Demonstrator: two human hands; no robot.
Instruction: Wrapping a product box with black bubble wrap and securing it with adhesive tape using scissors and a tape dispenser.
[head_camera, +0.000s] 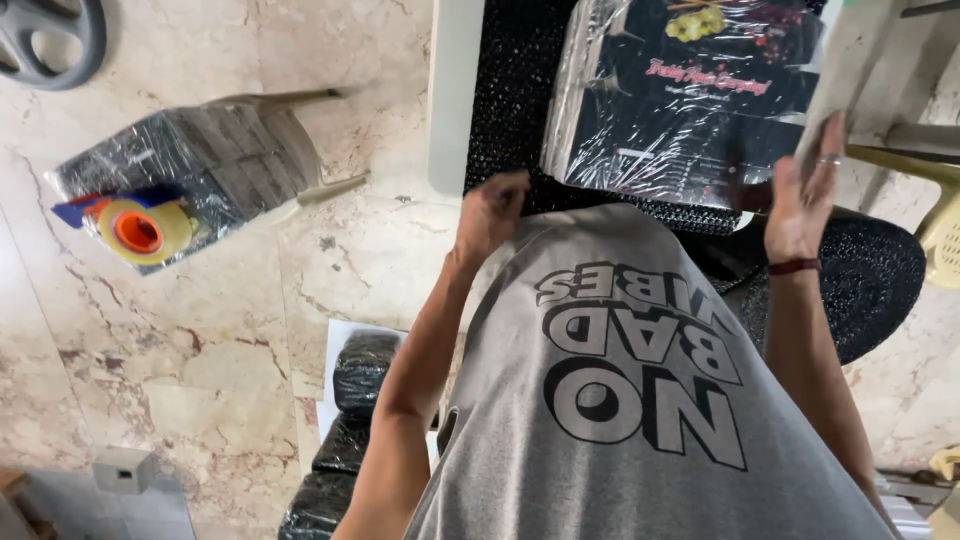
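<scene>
**Both hands up at the wrapped bundle, tape parked off to the side**

We're looking straight down past our grey shirt (640, 400) at a black mat (520, 110) near the top middle of the frame. On it sits a plastic-wrapped bundle (680, 100) of dark printed sheets, top right of centre, probably kept on the mat so it stays off the marble floor (200, 330).

Our left hand (492, 212) is curled into a loose fist at the bundle's near left corner; we can't tell if it's pinching any wrap. Our right hand (805, 190) is flat and spread, palm against the right edge of the bundle, like it's steadying or squaring that side. The hands are well apart, one per side, which makes sense for a wide floppy pack.

Over at the left, a plastic chair (270, 150) holds another wrapped stack (190, 160) with a tape roll (140, 232) on top, near but out of the way. Bottom centre, black bundles (350, 420) are lined up on the floor.
</scene>
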